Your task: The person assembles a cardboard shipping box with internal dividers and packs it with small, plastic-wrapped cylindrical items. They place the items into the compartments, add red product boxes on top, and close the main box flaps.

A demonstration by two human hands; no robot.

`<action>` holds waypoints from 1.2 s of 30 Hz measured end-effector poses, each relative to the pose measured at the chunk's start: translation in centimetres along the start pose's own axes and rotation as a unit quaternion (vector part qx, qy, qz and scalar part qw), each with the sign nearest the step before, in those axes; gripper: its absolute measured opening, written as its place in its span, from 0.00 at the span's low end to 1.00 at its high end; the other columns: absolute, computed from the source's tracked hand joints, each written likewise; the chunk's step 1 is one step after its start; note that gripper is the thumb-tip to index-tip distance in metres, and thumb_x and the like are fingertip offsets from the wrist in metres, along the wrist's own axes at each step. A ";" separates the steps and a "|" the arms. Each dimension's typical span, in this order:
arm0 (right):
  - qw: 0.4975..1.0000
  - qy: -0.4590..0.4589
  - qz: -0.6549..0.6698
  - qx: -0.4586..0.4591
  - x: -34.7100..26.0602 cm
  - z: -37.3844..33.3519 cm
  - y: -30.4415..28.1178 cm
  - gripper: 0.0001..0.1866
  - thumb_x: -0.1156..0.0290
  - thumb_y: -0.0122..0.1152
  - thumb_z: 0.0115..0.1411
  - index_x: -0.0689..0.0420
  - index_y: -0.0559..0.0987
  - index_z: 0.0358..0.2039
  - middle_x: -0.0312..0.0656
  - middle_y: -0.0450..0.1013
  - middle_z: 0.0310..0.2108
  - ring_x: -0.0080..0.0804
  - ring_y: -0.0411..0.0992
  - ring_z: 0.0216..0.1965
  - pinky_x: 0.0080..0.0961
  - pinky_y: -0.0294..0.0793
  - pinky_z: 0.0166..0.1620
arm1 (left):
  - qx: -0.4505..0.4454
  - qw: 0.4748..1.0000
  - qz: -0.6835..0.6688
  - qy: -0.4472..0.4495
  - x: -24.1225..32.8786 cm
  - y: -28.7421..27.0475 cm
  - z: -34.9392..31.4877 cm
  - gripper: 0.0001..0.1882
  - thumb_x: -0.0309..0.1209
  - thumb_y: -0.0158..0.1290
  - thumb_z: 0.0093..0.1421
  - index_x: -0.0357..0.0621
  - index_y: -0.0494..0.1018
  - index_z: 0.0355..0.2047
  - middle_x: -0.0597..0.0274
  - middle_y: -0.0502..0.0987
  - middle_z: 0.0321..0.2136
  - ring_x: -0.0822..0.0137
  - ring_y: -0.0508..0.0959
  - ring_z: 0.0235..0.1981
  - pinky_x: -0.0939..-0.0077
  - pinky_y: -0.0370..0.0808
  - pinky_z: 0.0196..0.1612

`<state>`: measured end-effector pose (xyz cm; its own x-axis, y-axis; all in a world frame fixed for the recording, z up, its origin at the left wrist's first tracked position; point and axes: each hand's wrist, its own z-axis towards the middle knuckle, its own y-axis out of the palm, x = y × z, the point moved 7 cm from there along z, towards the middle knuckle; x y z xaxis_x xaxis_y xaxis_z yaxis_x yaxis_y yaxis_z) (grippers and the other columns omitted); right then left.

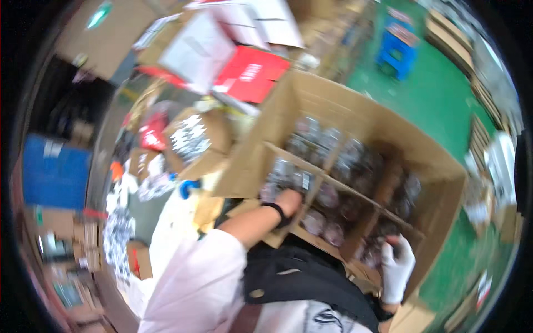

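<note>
A large open cardboard carton (327, 83) stands in front of me, split by cardboard dividers (347, 190) into several compartments. Clear glass or plastic jars (332, 233) fill these compartments, some looking pinkish; blur hides their details. My bare left hand (290, 201), with a black band at the wrist, reaches down into the near-left compartment beside a clear jar (302, 180). Its fingers are hidden, so a grip cannot be made out. At the near-right compartment hovers my right hand (397, 266) in a white glove with bare fingertips, thumb and fingers curved apart, nothing seen between them.
Left of the carton is a cluttered table with a small box of silvery pieces (191, 139), a red bag (154, 132) and a blue tape dispenser-like object (189, 188). Behind sits an open red-and-white box (247, 75). A blue stool (397, 50) stands on the green floor (438, 102).
</note>
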<state>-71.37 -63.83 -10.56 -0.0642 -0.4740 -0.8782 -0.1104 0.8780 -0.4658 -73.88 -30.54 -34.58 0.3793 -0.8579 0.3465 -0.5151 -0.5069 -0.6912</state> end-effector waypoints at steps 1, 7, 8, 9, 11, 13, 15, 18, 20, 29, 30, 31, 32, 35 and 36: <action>0.992 0.078 0.091 -0.041 -2.9 -0.2 1.3 0.04 0.78 0.56 0.58 0.64 0.76 0.34 0.39 0.75 0.27 0.22 0.72 0.29 0.19 0.73 0.37 | 0.060 0.993 -0.096 -0.025 -3.1 3.4 1.5 0.10 0.27 0.50 0.53 0.35 0.79 0.27 0.41 0.79 0.31 0.43 0.79 0.36 0.57 0.76 0.40; 0.908 0.102 0.395 -0.099 -9.2 -1.3 5.6 0.14 0.66 0.61 0.61 0.60 0.69 0.38 0.44 0.74 0.22 0.27 0.70 0.14 0.19 0.69 0.16 | -0.039 0.928 -0.157 0.335 2.7 -15.1 -20.6 0.19 0.38 0.49 0.65 0.35 0.71 0.47 0.45 0.75 0.46 0.48 0.74 0.49 0.58 0.70 0.51; 0.905 0.096 0.386 -0.152 -11.7 -1.4 7.6 0.15 0.65 0.62 0.60 0.61 0.69 0.38 0.45 0.75 0.22 0.28 0.71 0.15 0.19 0.69 0.16 | -0.048 0.912 -0.184 0.363 1.4 -17.9 -23.1 0.20 0.39 0.48 0.67 0.34 0.71 0.49 0.47 0.76 0.44 0.50 0.75 0.48 0.62 0.71 0.50; 0.901 0.091 0.376 -0.196 -14.9 -1.4 9.4 0.16 0.64 0.63 0.59 0.61 0.69 0.38 0.45 0.75 0.23 0.29 0.71 0.15 0.19 0.70 0.16 | -0.033 0.898 -0.250 0.361 -0.2 -21.6 -24.9 0.18 0.38 0.48 0.67 0.34 0.73 0.45 0.50 0.79 0.39 0.54 0.78 0.42 0.67 0.74 0.46; 0.896 0.140 0.326 -0.268 -20.5 -1.3 13.6 0.19 0.62 0.65 0.57 0.62 0.70 0.37 0.48 0.75 0.25 0.32 0.73 0.18 0.21 0.71 0.18 | 0.007 0.897 -0.423 0.125 -8.4 -24.0 -24.8 0.12 0.34 0.54 0.64 0.36 0.77 0.37 0.60 0.80 0.28 0.70 0.80 0.32 0.75 0.76 0.36; 0.845 0.045 0.278 -0.454 -27.0 -0.4 21.7 0.13 0.69 0.56 0.61 0.69 0.75 0.38 0.51 0.78 0.34 0.35 0.78 0.32 0.29 0.77 0.35 | 0.319 0.908 -0.268 0.041 -16.3 -29.1 -26.5 0.09 0.31 0.59 0.59 0.37 0.76 0.33 0.60 0.80 0.27 0.68 0.80 0.29 0.74 0.76 0.33; 0.817 -0.138 0.029 -0.559 -32.3 0.3 31.9 0.15 0.66 0.57 0.60 0.65 0.77 0.40 0.49 0.76 0.33 0.34 0.77 0.35 0.27 0.75 0.40 | 0.457 0.887 -0.062 -0.024 -22.3 -31.8 -26.4 0.18 0.31 0.66 0.46 0.40 0.76 0.37 0.54 0.77 0.34 0.58 0.78 0.38 0.65 0.72 0.40; 0.751 -0.575 -0.120 -0.302 -33.8 2.8 43.4 0.08 0.71 0.56 0.54 0.61 0.77 0.33 0.47 0.74 0.30 0.44 0.75 0.37 0.36 0.74 0.42 | 0.410 0.900 0.140 -0.047 -22.1 -34.5 -20.8 0.32 0.39 0.71 0.37 0.40 0.74 0.42 0.55 0.75 0.41 0.58 0.73 0.46 0.62 0.66 0.47; 0.647 -0.570 -0.448 -0.239 -30.9 5.6 53.5 0.09 0.71 0.52 0.55 0.57 0.77 0.36 0.43 0.75 0.35 0.41 0.74 0.42 0.41 0.71 0.46 | 0.311 0.931 0.169 -0.091 -24.0 -33.4 -17.5 0.42 0.44 0.73 0.29 0.37 0.72 0.45 0.56 0.72 0.45 0.57 0.69 0.51 0.61 0.61 0.50; 0.601 -0.623 -0.433 -0.252 -30.8 4.5 55.8 0.25 0.69 0.61 0.44 0.56 0.73 0.47 0.37 0.69 0.43 0.32 0.67 0.50 0.41 0.61 0.55 | 0.391 0.917 0.079 -0.031 -26.4 -32.5 -19.2 0.35 0.40 0.72 0.30 0.38 0.73 0.39 0.57 0.72 0.39 0.58 0.71 0.46 0.64 0.62 0.50; 0.596 -0.615 -0.438 -0.273 -30.4 4.7 55.8 0.25 0.68 0.62 0.43 0.55 0.72 0.46 0.36 0.69 0.43 0.32 0.66 0.50 0.40 0.61 0.55 | 0.379 0.921 0.087 -0.038 -26.5 -32.4 -18.8 0.35 0.40 0.72 0.30 0.39 0.73 0.39 0.57 0.72 0.38 0.58 0.71 0.45 0.64 0.62 0.49; 0.587 -0.628 -0.435 -0.266 -30.6 4.7 56.0 0.25 0.68 0.64 0.42 0.55 0.71 0.44 0.37 0.69 0.39 0.32 0.69 0.45 0.41 0.64 0.52 | 0.366 0.924 0.099 -0.046 -26.4 -32.6 -18.4 0.34 0.41 0.72 0.30 0.39 0.73 0.38 0.57 0.72 0.38 0.58 0.71 0.45 0.64 0.62 0.49; 0.583 -0.623 -0.448 -0.268 -30.6 4.9 56.3 0.26 0.68 0.64 0.42 0.55 0.71 0.44 0.38 0.69 0.39 0.32 0.70 0.43 0.42 0.65 0.51 | 0.353 0.928 0.110 -0.053 -26.4 -32.7 -18.0 0.33 0.41 0.72 0.30 0.39 0.73 0.37 0.57 0.72 0.37 0.59 0.72 0.44 0.64 0.62 0.49; 0.555 -0.623 -0.494 -0.246 -30.5 4.7 57.3 0.29 0.67 0.65 0.41 0.57 0.70 0.46 0.40 0.69 0.35 0.32 0.73 0.36 0.44 0.69 0.47 | 0.323 0.929 0.165 -0.076 -26.0 -32.8 -17.1 0.33 0.41 0.72 0.30 0.40 0.74 0.36 0.58 0.72 0.36 0.59 0.72 0.44 0.65 0.62 0.48; 0.551 -0.606 -0.506 -0.270 -30.1 4.8 57.5 0.29 0.66 0.65 0.41 0.58 0.70 0.46 0.41 0.69 0.35 0.33 0.73 0.36 0.44 0.69 0.46 | 0.323 0.928 0.171 -0.081 -26.0 -32.6 -16.9 0.33 0.42 0.72 0.30 0.39 0.73 0.37 0.58 0.72 0.36 0.59 0.72 0.44 0.64 0.62 0.48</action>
<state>-71.02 1.25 -11.42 0.9749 -0.0217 0.2215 0.2184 -0.0978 -0.9709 -79.90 6.90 -10.36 0.4159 -0.9090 -0.0259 -0.0790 -0.0077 -0.9968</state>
